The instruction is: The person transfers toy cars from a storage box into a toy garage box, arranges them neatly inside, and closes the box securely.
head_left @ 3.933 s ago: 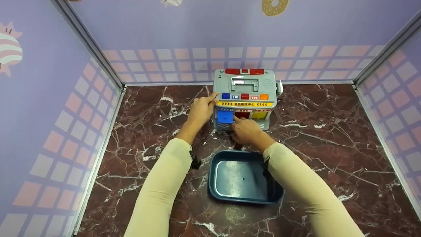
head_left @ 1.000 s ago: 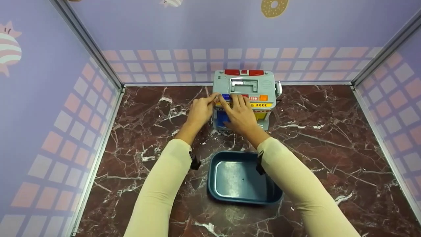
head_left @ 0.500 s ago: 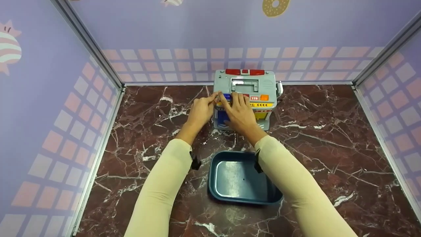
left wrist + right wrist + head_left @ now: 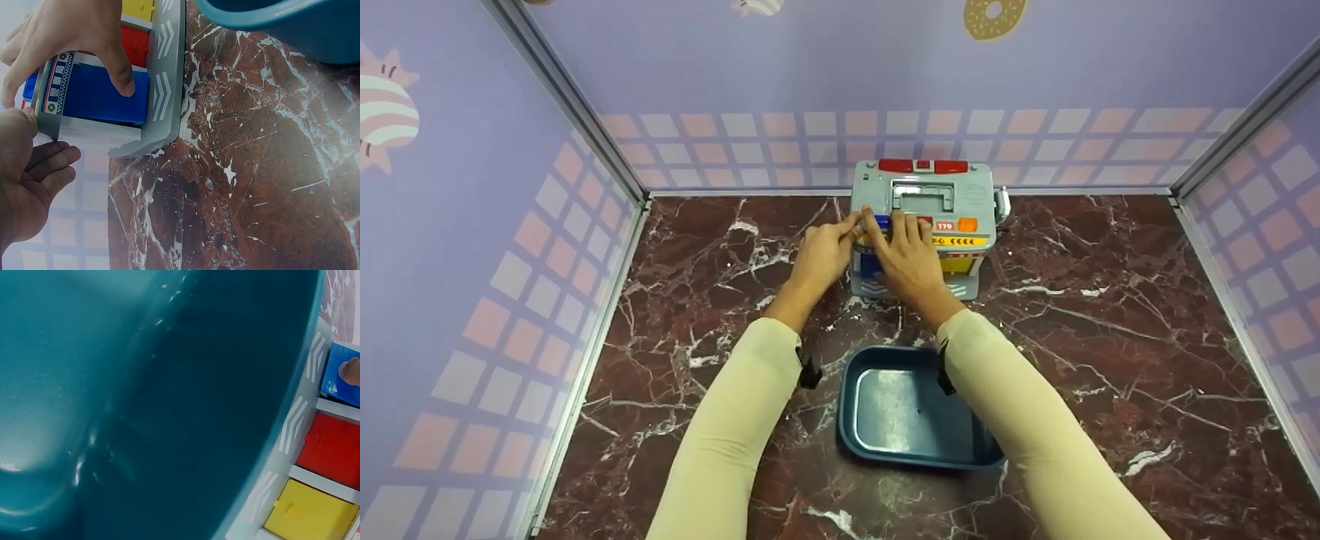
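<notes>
A grey toy emergency station (image 4: 877, 187) with red lights stands against the back wall in the head view. My left hand (image 4: 820, 259) grips its left front corner; in the left wrist view the left thumb lies on the roof edge, with the other fingers (image 4: 53, 166) curled below. My right hand (image 4: 911, 266) rests on the roof front, fingers fairly straight over the coloured buttons. Its thumb (image 4: 351, 371) presses the blue door (image 4: 95, 98), which looks lowered. The red door (image 4: 332, 450) and yellow door (image 4: 309, 512) are beside it, both down.
A dark teal plastic tub (image 4: 847, 420) sits in front of the station, partly under the right forearm. The station stands on a dark red marbled surface (image 4: 1110, 322) bounded by patterned purple walls (image 4: 780, 67). A white handset-like part (image 4: 1002, 204) hangs on the station's right side.
Earlier the blue door was swung up, with my right hand low beside it. That hand has since moved onto the roof and its thumb has pushed the door down. My left hand has stayed put.
</notes>
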A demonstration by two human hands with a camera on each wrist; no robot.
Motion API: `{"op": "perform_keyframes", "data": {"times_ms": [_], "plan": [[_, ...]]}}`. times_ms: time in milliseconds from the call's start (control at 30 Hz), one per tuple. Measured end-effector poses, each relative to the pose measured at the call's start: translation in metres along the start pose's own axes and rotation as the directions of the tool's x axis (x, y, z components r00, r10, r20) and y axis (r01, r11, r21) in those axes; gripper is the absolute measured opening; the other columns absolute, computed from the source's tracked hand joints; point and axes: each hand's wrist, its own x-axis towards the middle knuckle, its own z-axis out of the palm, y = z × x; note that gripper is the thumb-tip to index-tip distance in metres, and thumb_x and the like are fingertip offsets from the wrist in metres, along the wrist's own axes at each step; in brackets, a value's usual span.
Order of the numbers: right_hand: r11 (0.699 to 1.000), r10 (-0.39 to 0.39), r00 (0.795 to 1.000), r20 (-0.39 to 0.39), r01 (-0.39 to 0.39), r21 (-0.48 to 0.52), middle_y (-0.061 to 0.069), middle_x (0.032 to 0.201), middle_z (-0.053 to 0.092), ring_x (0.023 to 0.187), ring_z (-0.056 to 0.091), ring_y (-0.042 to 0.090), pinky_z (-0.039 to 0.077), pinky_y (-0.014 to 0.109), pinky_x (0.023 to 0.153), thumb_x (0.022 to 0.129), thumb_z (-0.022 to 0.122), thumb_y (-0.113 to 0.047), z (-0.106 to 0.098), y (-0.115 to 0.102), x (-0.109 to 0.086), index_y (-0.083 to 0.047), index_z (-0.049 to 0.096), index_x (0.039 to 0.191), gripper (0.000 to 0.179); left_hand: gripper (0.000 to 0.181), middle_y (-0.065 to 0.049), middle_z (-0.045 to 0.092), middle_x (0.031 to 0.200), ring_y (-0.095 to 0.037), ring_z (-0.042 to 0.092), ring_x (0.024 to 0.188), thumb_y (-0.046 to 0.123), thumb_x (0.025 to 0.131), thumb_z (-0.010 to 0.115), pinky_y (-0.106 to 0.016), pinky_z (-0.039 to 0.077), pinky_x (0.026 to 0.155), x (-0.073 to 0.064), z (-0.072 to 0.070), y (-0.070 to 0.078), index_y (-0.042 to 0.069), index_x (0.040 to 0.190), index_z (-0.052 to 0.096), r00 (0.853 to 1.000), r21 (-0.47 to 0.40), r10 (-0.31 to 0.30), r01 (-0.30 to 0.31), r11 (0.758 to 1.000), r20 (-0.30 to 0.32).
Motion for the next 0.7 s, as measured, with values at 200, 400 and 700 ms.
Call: {"op": "perform_keyframes", "data": {"times_ms": [200,400,700], "plan": [[1.0,0.006,0.999,-0.052,-0.007,-0.014,0.032,0.154,0.049,0.138,0.053,0.047,0.046,0.06,0.118,0.089,0.093,-0.041,0.004,-0.002,-0.001,-0.019,0.021,0.176,0.115,0.043,-0.018,0.074,0.139,-0.041,0.078,0.092,0.04,0.115,0.06,-0.056,0.064,0.092,-0.001,0.0,0.0,0.021,0.152,0.065,1.0,0.004,0.008,-0.008,1.0,-0.001],[0.999,0.01,0.988,-0.154,-0.018,-0.048,0.029,0.148,0.056,0.131,0.059,0.045,0.049,0.057,0.115,0.086,0.096,-0.038,0.011,-0.004,0.001,-0.017,0.027,0.174,0.114,0.044,-0.015,0.077,0.136,-0.037,0.075,0.084,0.041,0.114,0.059,-0.056,0.064,0.089,-0.001,-0.001,-0.001,0.022,0.153,0.065,1.0,0.01,0.009,-0.009,1.0,-0.002],[0.995,0.011,0.975,-0.223,-0.033,-0.092,0.028,0.141,0.06,0.124,0.063,0.044,0.053,0.054,0.112,0.103,0.07,-0.022,0.016,-0.006,0.002,-0.016,0.034,0.171,0.077,0.044,-0.014,0.078,0.135,-0.039,0.078,0.086,0.043,0.114,0.06,-0.057,0.064,0.088,-0.002,0.0,0.0,0.023,0.153,0.066,1.0,0.014,0.0,0.0,1.0,-0.009]]}}
